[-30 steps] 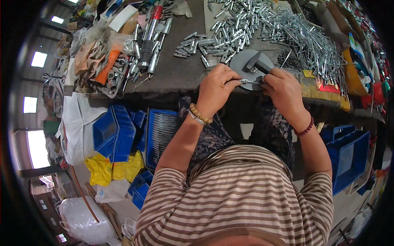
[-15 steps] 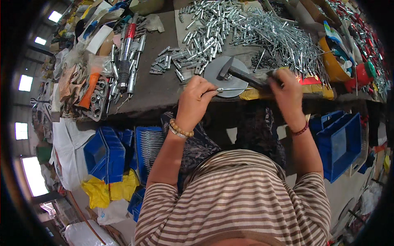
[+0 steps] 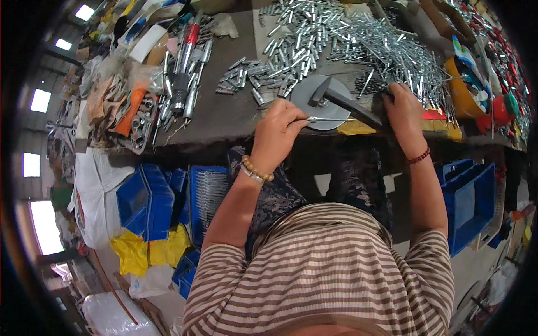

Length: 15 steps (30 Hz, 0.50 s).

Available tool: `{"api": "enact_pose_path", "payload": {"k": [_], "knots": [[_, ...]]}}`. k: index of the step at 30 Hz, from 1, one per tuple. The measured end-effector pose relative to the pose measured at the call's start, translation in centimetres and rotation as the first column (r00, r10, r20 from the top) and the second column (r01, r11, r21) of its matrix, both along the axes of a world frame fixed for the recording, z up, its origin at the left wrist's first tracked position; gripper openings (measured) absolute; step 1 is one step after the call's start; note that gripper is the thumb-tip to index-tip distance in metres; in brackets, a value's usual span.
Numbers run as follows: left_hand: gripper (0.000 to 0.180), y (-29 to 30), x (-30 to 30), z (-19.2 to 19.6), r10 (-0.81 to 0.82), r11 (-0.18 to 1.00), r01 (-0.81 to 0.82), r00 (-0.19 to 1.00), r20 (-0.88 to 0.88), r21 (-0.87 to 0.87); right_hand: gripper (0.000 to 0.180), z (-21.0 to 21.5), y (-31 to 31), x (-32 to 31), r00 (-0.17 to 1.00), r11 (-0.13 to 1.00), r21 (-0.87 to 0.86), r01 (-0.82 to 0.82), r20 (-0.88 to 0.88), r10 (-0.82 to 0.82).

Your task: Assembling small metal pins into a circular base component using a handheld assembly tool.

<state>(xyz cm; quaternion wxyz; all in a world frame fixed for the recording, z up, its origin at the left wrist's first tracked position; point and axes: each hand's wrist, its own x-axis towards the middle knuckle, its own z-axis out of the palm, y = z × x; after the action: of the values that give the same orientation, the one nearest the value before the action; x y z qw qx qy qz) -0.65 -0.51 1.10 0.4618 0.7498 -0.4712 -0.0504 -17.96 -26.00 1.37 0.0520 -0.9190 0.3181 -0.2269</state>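
My left hand (image 3: 278, 127) pinches a thin metal rod (image 3: 336, 119) with a thicker silvery end at the fingers. The rod points right across the near part of a round grey metal disc (image 3: 305, 109). A hammer (image 3: 353, 107) lies with its head on the disc and its dark handle slanting toward the bench edge. Just right of that handle, my right hand (image 3: 406, 115) is at the near edge of the loose pins and rods. Its fingers are curled together, and what they hold, if anything, is hidden. Small dark pins (image 3: 365, 84) lie beside it.
Short metal sleeves (image 3: 288, 53) and long thin rods (image 3: 392, 56) heap at the back. A red-and-silver power screwdriver (image 3: 182, 78) lies left. A yellow container (image 3: 464, 92) stands right. Blue bins (image 3: 148, 201) sit below the bench on both sides.
My right hand has moved off the hammer handle's end to the pin pile, and the hammer rests on the disc. My left hand keeps the rod. The whole view has shifted slightly.
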Motion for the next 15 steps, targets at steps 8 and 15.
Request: {"api": "enact_pose_path", "payload": {"k": [8, 15], "knots": [[0.010, 0.2, -0.2, 0.2, 0.012, 1.000, -0.013, 0.999, 0.033, 0.022, 0.020, -0.8, -1.5, -0.5, 0.993, 0.990, -0.082, -0.117, 0.004, 0.118], [0.011, 0.1, -0.3, 0.1, 0.022, 1.000, -0.023, 0.999, 0.025, 0.021, 0.025, -1.0, -1.7, -0.7, 0.988, 0.987, -0.051, -0.153, 0.005, 0.153]]}}
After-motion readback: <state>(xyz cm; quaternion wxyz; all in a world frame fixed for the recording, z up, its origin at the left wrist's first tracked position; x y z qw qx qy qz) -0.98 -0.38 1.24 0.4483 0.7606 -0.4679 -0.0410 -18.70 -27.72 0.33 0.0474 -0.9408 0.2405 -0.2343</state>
